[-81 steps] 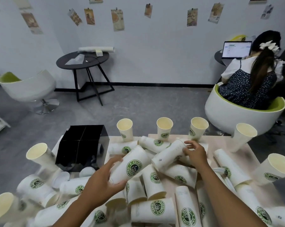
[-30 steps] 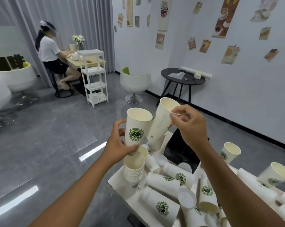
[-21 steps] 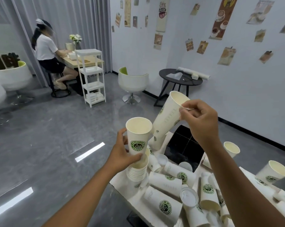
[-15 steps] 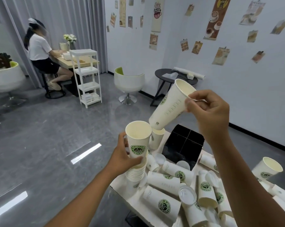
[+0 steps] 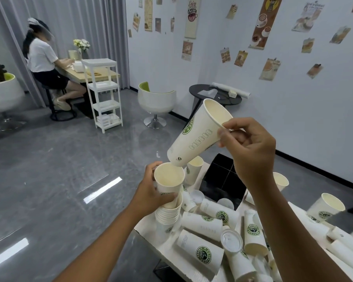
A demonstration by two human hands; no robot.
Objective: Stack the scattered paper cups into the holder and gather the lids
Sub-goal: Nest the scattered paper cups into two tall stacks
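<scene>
My left hand (image 5: pixel 151 195) grips the top cup (image 5: pixel 168 178) of a nested stack of paper cups (image 5: pixel 168 213) standing at the table's near left corner. My right hand (image 5: pixel 248 147) pinches the rim of a tall paper cup (image 5: pixel 198 135), tilted with its base just over the top cup's mouth. Several white cups with green logos (image 5: pixel 204 253) lie scattered on the table. A clear lid (image 5: pixel 231 240) rests on them. The black holder (image 5: pixel 222 178) stands behind the stack.
The white table's edge (image 5: pixel 149 239) runs diagonally below the stack. Upright cups (image 5: pixel 326 206) stand at the right. Behind are a white chair (image 5: pixel 157 100), a black round side table (image 5: pixel 214 96), a white shelf unit (image 5: pixel 104 92) and a seated person (image 5: pixel 47 68).
The left hand has pushed its cup down onto the stack. The right hand has swung the tall cup lower, so its base now hangs at the top cup's mouth.
</scene>
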